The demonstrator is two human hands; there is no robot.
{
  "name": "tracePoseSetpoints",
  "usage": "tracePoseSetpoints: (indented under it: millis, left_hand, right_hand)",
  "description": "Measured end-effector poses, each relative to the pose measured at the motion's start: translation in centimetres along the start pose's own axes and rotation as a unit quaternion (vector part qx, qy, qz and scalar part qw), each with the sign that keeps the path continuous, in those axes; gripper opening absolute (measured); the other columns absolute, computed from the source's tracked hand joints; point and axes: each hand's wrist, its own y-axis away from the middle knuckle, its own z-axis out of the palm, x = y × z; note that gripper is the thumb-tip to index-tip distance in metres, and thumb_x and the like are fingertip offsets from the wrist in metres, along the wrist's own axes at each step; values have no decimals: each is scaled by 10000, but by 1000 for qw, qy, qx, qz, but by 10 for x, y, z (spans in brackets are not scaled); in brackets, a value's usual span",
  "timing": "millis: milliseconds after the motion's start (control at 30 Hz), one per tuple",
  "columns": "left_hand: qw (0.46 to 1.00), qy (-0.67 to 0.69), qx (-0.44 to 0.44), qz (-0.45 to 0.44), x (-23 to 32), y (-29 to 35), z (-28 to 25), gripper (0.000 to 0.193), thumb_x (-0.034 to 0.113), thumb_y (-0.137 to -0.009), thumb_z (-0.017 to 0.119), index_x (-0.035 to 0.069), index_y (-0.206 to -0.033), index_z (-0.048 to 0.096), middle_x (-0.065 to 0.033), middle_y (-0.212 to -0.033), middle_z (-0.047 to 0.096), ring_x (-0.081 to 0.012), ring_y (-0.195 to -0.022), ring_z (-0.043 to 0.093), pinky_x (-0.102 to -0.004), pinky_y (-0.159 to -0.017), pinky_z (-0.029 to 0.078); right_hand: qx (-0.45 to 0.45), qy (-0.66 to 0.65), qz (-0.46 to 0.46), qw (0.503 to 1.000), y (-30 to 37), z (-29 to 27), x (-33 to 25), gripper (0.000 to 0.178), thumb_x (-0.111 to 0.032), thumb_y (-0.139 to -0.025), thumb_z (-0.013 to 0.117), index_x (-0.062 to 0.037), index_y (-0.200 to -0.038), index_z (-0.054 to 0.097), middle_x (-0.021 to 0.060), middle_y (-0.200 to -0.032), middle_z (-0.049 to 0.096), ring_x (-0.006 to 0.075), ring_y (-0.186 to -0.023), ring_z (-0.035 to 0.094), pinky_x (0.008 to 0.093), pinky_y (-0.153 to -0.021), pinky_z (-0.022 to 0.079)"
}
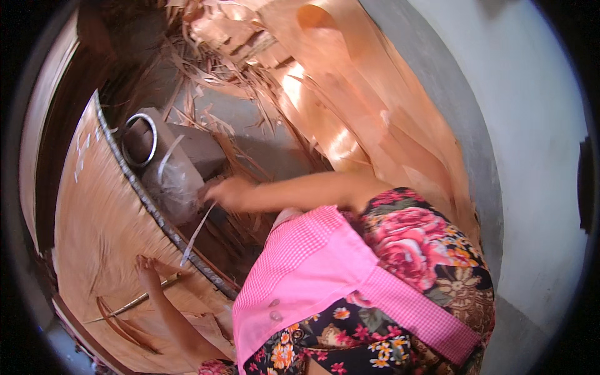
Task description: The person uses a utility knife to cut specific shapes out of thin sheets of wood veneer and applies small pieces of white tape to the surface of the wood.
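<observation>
My left hand (147, 270) is over the tan wooden tabletop (87, 206), its fingers drawn together; anything in them is too small to make out. A thin bamboo-like stick (139, 300) lies by its wrist, with a curved brown strip (119, 322) beside it. Reaching left past the table's dark, wrapped edge, my right hand (230, 192) is closed and slightly blurred. A narrow white strip (199, 232) runs from its fingertips down toward the table edge. Just left of those fingers is a crumpled clear plastic bag (181, 194).
A silvery ring (153, 140) stands near a grey block-like support (194, 147) beyond the table edge. Large tan sheets (387, 106) are piled at the upper right, with shredded strips (212, 78) on the floor. A pale wall (531, 125) rises on the right.
</observation>
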Motion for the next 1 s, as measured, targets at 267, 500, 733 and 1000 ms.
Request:
tracePoseSetpoints:
  millis: [267, 500, 733, 1000]
  left_hand:
    - [842, 522, -124, 62, 356, -9, 12, 374, 91, -759, 589, -8, -1112, 514, -132, -1123, 527, -250, -1008, 507, -326, -882, 375]
    - [672, 588, -414, 178, 699, 23, 131, 550, 155, -822, 549, 31, -1298, 304, -117, -1244, 431, -243, -1151, 394, -374, -933, 332]
    - [637, 641, -427, 36, 828, -19, 217, 435, 299, -767, 608, 31, -1086, 483, -72, -891, 544, -164, -758, 519, -330, -584, 444]
    - [505, 675, -537, -39, 838, -33, 199, 308, 307, -843, 510, 70, -1038, 537, -75, -1023, 557, -244, -965, 526, -388, -823, 426]
  right_hand:
    - [287, -250, 434, 817, 234, -166, 241, 251, -154, -818, 472, -27, -1033, 501, 96, -664, 586, 141, -459, 537, 277, -349, 382]
    - [443, -451, 458, 625, 313, -150, 308, 239, -173, -871, 453, -47, -1072, 485, 88, -785, 594, 102, -467, 462, 245, -434, 402]
    - [443, -557, 467, 526, 344, -115, 302, 248, -187, -881, 458, -96, -1109, 489, 53, -863, 594, 136, -601, 543, 260, -506, 447]
    - [476, -579, 472, 465, 361, -80, 298, 281, -221, -892, 438, -105, -1144, 481, 35, -872, 596, 110, -625, 546, 266, -552, 476]
